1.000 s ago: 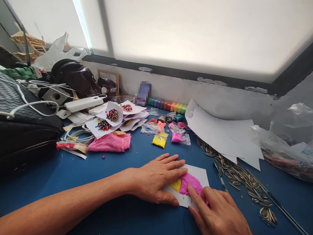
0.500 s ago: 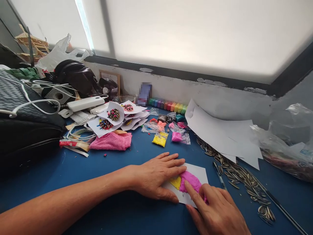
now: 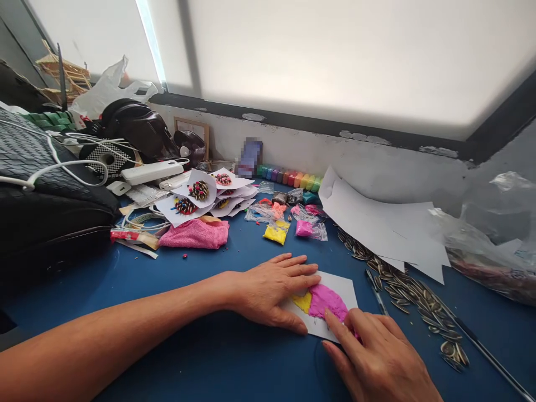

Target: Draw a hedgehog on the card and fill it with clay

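Note:
A white sheet of paper (image 3: 344,283) lies on the blue table. Pink modelling clay (image 3: 327,302) is spread across its drawing, with a smaller patch of yellow clay (image 3: 302,303) adjoining on the left. My left hand (image 3: 270,291) rests flat over the sheet's left side, fingers stretched out, and hides part of it. At the lower edge of the pink clay, my right hand (image 3: 377,349) touches with its extended index finger. The thumb is apart from that finger and the other fingers are bent. The right hand covers the clay's lower right end.
Sunflower seeds (image 3: 419,301) and a pen (image 3: 377,291) lie to the right. Behind are yellow clay in a bag (image 3: 276,231), pink clay in a bag (image 3: 305,229) and loose white paper (image 3: 377,223). Seed-studded cards (image 3: 184,206) and a pink cloth (image 3: 195,234) sit at left.
My right index finger has shifted slightly right and down, from on the pink clay to its lower edge. My left hand stays flat on the paper. The view has moved slightly.

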Demonstrator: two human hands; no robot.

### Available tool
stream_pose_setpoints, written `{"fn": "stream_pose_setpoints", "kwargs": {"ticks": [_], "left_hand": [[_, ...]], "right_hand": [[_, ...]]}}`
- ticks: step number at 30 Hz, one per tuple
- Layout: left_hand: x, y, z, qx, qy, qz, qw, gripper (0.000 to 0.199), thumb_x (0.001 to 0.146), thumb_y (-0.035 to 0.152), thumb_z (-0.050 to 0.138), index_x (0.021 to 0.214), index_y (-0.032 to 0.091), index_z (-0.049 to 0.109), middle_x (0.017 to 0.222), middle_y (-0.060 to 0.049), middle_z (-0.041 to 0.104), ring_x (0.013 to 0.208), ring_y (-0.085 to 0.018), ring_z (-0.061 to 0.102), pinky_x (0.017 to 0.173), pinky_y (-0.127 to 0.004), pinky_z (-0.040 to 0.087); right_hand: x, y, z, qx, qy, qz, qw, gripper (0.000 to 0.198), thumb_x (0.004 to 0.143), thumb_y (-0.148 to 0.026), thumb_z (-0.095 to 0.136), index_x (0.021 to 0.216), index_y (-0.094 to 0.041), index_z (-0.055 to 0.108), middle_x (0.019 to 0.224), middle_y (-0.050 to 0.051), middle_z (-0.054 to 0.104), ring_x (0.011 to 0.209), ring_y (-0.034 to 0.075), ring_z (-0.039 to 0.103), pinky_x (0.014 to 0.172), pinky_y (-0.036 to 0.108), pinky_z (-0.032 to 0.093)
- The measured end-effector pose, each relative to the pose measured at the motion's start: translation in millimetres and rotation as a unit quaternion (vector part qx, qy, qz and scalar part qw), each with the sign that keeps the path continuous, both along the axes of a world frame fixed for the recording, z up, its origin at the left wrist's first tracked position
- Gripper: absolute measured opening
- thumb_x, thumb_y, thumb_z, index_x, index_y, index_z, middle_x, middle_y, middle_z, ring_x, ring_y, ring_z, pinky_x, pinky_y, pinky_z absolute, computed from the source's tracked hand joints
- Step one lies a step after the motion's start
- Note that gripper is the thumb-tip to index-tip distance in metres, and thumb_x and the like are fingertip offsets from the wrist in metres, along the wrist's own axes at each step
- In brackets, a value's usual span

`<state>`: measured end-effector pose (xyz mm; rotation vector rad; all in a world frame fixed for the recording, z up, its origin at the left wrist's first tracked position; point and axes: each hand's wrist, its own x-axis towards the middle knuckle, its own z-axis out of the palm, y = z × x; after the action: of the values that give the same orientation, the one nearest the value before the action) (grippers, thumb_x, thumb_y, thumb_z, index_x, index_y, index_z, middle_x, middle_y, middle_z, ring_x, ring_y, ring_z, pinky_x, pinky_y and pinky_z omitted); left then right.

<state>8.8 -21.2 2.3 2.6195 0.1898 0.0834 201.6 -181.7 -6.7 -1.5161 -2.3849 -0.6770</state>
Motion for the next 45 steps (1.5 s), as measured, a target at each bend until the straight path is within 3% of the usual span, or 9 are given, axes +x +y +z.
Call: {"fn": "stream_pose_setpoints", "kwargs": {"ticks": [7, 16, 22, 36, 42, 45], "left_hand": [[1, 1, -4.1, -0.004, 0.003, -0.006, 1.0, 0.083, 0.084, 0.064, 0.054, 0.15, 0.024, 0.027, 0.158, -0.008, 0.018, 0.147, -0.03, 0.009, 0.119, -0.049, 0.008], [0, 1, -2.9, -0.005, -0.003, -0.005, 1.0, 0.083, 0.083, 0.068, 0.051, 0.149, 0.024, 0.029, 0.158, -0.008, 0.019, 0.147, -0.03, 0.01, 0.118, -0.049, 0.009], [0, 2, -2.6, -0.008, 0.005, -0.007, 1.0, 0.081, 0.082, 0.069, 0.051, 0.149, 0.029, 0.029, 0.159, -0.007, 0.017, 0.147, -0.03, 0.008, 0.118, -0.05, 0.009], [0, 2, -0.6, -0.013, 0.008, -0.014, 1.0, 0.08, 0.084, 0.067, 0.051, 0.15, 0.027, 0.028, 0.159, -0.008, 0.016, 0.147, -0.031, 0.006, 0.119, -0.05, 0.007], [0, 1, 0.1, -0.02, 0.015, -0.003, 1.0, 0.082, 0.083, 0.068, 0.051, 0.151, 0.027, 0.026, 0.159, -0.006, 0.017, 0.148, -0.03, 0.007, 0.119, -0.049, 0.007], [1, 0, -0.8, -0.016, 0.015, 0.0, 1.0, 0.084, 0.084, 0.068, 0.05, 0.151, 0.024, 0.026, 0.159, -0.007, 0.016, 0.148, -0.03, 0.007, 0.119, -0.049, 0.007]], "right_hand": [[-3, -1, 7, -0.024, 0.001, -0.02, 1.0, 0.032, 0.099, -0.03, 0.039, 0.111, -0.018, 0.067, 0.078, 0.004, 0.059, 0.067, 0.014, 0.055, 0.068, 0.028, 0.04], [-2, 12, 3, 0.036, 0.023, -0.025, 0.999, 0.037, 0.1, -0.033, 0.037, 0.112, -0.015, 0.067, 0.077, 0.005, 0.057, 0.068, 0.015, 0.052, 0.07, 0.029, 0.038], [0, 13, 0, 0.007, 0.031, -0.025, 0.999, 0.03, 0.098, -0.031, 0.041, 0.108, -0.019, 0.066, 0.077, 0.003, 0.056, 0.066, 0.014, 0.05, 0.067, 0.028, 0.038], [3, 0, 0, -0.017, 0.002, -0.008, 1.0, 0.028, 0.097, -0.025, 0.042, 0.11, -0.016, 0.065, 0.083, 0.005, 0.058, 0.071, 0.015, 0.053, 0.07, 0.029, 0.038], [5, -2, 4, -0.027, 0.048, -0.009, 0.998, 0.022, 0.096, -0.023, 0.046, 0.107, -0.018, 0.064, 0.081, 0.003, 0.056, 0.069, 0.013, 0.051, 0.067, 0.027, 0.038], [10, -1, 2, -0.021, 0.046, -0.029, 0.998, 0.027, 0.095, -0.018, 0.045, 0.117, -0.017, 0.061, 0.077, 0.002, 0.053, 0.065, 0.013, 0.049, 0.065, 0.026, 0.038]]}}
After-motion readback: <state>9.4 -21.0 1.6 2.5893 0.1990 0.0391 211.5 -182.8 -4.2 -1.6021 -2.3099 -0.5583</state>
